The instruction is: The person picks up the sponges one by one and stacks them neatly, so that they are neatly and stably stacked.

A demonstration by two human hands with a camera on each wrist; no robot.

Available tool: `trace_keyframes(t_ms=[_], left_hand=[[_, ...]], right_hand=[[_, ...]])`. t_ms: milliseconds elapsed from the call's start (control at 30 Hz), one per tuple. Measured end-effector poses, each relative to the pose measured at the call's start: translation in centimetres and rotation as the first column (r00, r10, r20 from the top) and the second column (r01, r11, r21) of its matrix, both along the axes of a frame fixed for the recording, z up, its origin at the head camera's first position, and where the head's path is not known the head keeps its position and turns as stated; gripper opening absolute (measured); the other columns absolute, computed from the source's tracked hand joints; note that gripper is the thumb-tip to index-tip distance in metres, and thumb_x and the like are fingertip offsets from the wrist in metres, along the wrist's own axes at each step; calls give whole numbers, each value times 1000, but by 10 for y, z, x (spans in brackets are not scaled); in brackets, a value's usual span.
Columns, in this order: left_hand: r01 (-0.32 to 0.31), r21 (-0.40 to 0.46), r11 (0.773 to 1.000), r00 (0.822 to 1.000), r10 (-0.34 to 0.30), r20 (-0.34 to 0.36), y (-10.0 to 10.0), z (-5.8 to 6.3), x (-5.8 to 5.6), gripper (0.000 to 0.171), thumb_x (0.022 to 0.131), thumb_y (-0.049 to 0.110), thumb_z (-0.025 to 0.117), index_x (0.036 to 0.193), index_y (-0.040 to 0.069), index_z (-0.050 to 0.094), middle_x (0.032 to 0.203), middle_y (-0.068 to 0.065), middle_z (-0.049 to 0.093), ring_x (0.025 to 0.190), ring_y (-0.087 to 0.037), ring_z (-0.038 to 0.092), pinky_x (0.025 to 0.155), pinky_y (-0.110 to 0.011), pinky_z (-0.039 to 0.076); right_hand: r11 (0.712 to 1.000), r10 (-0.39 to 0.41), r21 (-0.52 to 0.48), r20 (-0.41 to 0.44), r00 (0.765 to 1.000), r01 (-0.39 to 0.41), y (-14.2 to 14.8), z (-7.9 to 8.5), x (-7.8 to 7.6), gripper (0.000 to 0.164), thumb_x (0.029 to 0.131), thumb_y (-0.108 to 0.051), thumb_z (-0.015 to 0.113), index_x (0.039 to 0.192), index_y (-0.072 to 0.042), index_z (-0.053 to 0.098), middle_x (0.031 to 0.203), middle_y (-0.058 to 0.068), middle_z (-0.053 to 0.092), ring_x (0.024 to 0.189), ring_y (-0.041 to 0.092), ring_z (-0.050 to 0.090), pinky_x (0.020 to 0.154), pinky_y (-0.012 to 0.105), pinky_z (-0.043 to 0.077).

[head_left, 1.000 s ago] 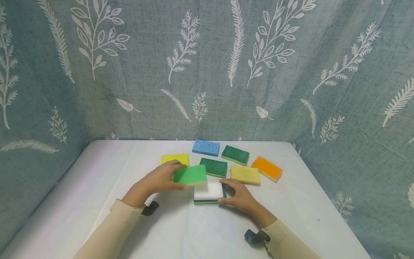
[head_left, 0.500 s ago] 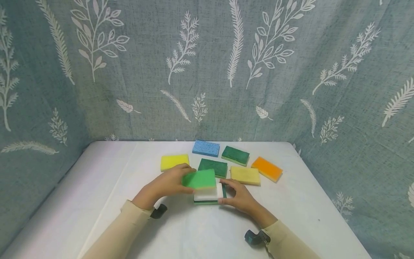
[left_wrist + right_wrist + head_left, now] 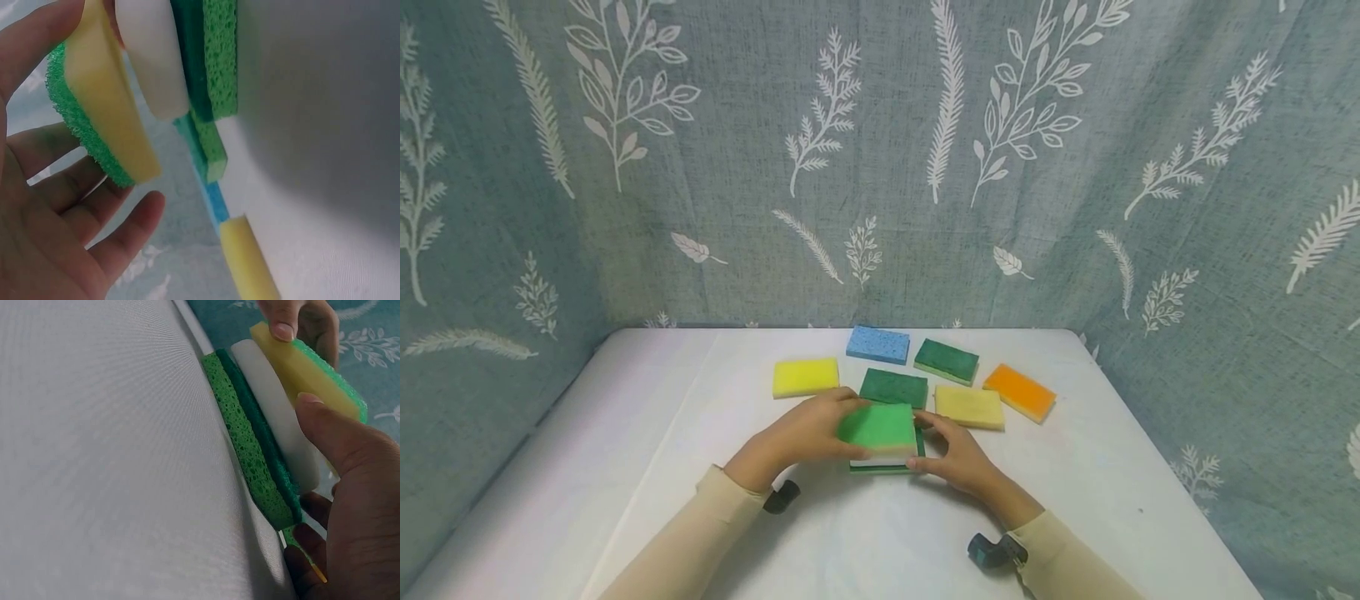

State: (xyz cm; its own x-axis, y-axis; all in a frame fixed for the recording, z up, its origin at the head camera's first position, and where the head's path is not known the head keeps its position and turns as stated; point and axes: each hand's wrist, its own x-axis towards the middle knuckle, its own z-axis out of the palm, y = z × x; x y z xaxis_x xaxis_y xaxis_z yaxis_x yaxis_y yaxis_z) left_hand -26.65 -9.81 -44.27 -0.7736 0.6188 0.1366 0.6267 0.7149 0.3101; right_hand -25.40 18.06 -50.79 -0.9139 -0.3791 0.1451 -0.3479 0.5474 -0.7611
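Note:
My left hand (image 3: 808, 433) grips a bright green and yellow scouring sponge (image 3: 880, 427) by its left side, thumb on the near edge. It is held tilted over a white sponge (image 3: 275, 412), green face up. The white sponge lies on a green cellulose sponge with a dark green scouring layer (image 3: 240, 437). At the stack's right side my right hand (image 3: 958, 457) holds the white sponge, thumb at the near corner and fingers at the far one. In the right wrist view the yellow underside looks close to the white sponge; whether they touch is unclear.
Behind the stack lie a yellow sponge (image 3: 806, 377), a blue sponge (image 3: 877, 344), two dark green sponges (image 3: 892, 387), a pale yellow sponge (image 3: 968, 407) and an orange sponge (image 3: 1019, 392). The white table (image 3: 647, 467) ends at a leaf-patterned curtain (image 3: 880, 167).
My left hand has moved right and slightly toward me, bringing the bright green and yellow scouring sponge over the white one. My right hand has stayed in place at the stack.

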Motion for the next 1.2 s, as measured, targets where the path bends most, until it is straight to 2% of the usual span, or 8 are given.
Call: trace_keyframes(t_ms=[233, 400, 600, 833, 1200], left_hand=[[9, -10, 1000, 1000, -9, -13, 8, 0, 3, 74, 77, 53, 77, 135, 11, 58, 129, -4, 55, 113, -17, 53, 99, -38, 45], [-7, -27, 1000, 1000, 7, -12, 12, 0, 4, 74, 77, 53, 77, 135, 11, 58, 129, -4, 55, 111, -16, 53, 97, -37, 46], [-3, -36, 999, 999, 2, -41, 17, -2, 4, 77, 76, 56, 76, 135, 9, 58, 128, -6, 55, 110, -17, 54, 95, -37, 48], [-3, -54, 999, 999, 1, -44, 19, -4, 5, 79, 77, 59, 74, 136, 10, 57, 129, -4, 54, 109, -14, 53, 94, -34, 48], [66, 10, 998, 998, -66, -2, 11, 0, 8, 78, 76, 42, 82, 141, 10, 51, 136, -5, 50, 121, -19, 49, 102, -39, 43]], right_hand=[[1000, -32, -1, 12, 999, 32, 0, -1, 1, 85, 78, -47, 79, 148, -18, 41, 142, 6, 49, 127, 30, 47, 106, 52, 36], [1000, -26, 1, 21, 999, 26, 1, -1, 1, 83, 80, -49, 76, 148, -18, 40, 141, 5, 50, 131, 27, 44, 108, 50, 34], [999, -14, -33, 18, 1000, 15, 3, 0, 0, 81, 81, -46, 76, 149, -21, 40, 139, 4, 51, 130, 28, 43, 109, 54, 31], [998, -1, -60, 24, 1000, 3, 3, 2, 2, 80, 81, -42, 77, 148, -22, 40, 138, 4, 52, 128, 27, 45, 109, 56, 29], [992, 12, -129, 17, 1000, -9, 5, 1, 0, 75, 80, -33, 79, 145, -17, 45, 134, 6, 55, 122, 29, 50, 106, 57, 32]])
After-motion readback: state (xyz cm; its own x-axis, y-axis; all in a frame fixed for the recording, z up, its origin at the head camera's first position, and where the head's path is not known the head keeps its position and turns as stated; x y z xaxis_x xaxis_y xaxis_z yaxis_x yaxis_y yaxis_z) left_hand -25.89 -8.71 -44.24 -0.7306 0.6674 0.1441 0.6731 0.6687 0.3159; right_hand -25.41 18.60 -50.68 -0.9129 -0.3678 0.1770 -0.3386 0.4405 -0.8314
